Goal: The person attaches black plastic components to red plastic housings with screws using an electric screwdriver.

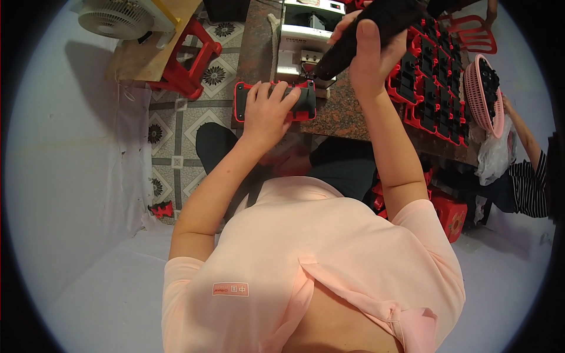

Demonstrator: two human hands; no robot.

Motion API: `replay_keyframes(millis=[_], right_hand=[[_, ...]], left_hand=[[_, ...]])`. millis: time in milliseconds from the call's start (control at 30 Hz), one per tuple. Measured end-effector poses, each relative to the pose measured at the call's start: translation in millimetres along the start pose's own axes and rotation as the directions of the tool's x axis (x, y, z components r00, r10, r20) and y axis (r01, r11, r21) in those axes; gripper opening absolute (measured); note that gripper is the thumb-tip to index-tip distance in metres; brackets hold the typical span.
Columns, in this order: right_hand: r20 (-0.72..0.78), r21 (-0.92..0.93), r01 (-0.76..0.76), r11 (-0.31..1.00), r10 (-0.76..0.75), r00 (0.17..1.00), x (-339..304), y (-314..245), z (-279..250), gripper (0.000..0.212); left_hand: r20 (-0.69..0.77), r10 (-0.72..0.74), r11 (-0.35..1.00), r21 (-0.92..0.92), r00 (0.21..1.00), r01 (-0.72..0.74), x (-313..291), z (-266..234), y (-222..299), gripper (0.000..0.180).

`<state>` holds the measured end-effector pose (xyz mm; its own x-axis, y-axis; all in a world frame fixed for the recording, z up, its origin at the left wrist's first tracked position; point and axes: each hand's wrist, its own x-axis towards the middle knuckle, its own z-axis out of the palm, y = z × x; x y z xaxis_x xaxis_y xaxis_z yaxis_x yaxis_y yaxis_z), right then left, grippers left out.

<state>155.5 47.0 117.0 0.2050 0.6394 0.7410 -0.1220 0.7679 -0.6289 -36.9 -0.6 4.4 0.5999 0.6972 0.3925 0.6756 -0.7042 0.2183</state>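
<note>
My left hand (pixel 268 112) grips a red-and-black rectangular plastic casing (pixel 303 106) from above, its fingers bent over the top face. The casing sits at the near edge of the speckled stone table (pixel 347 115). In my right hand (pixel 376 59) is a black power screwdriver (pixel 347 56), held at a slant with the thumb along its body. Its tip points down and left, close to the casing's far right corner; whether they touch I cannot tell. Just behind the casing stands a white machine (pixel 303 42) with a small metal block at its front.
Rows of red-and-black casings (pixel 432 82) cover the table's right side. Beyond them are a pink basket (pixel 485 97) of black parts and another person's arm (pixel 524 132). At left are a red stool (pixel 188 65) and a white fan (pixel 115 17). A red piece (pixel 160 209) lies on the floor.
</note>
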Motion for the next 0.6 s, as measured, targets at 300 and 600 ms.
replay_keyframes(millis=[300, 600], right_hand=[[-0.041, -0.019, 0.042, 0.999, -0.043, 0.998, -12.0, 1.0, -1.2, 0.035], [-0.004, -0.180, 0.048, 0.982, -0.049, 0.999, -10.9, 10.8, -11.2, 0.030]], left_hand=[[-0.002, -0.010, 1.000, -0.001, 1.000, 0.010, 3.4, 2.2, 0.6, 0.073], [-0.031, -0.001, 1.000, -0.013, 1.000, 0.001, 1.2, 2.9, -0.7, 0.072]])
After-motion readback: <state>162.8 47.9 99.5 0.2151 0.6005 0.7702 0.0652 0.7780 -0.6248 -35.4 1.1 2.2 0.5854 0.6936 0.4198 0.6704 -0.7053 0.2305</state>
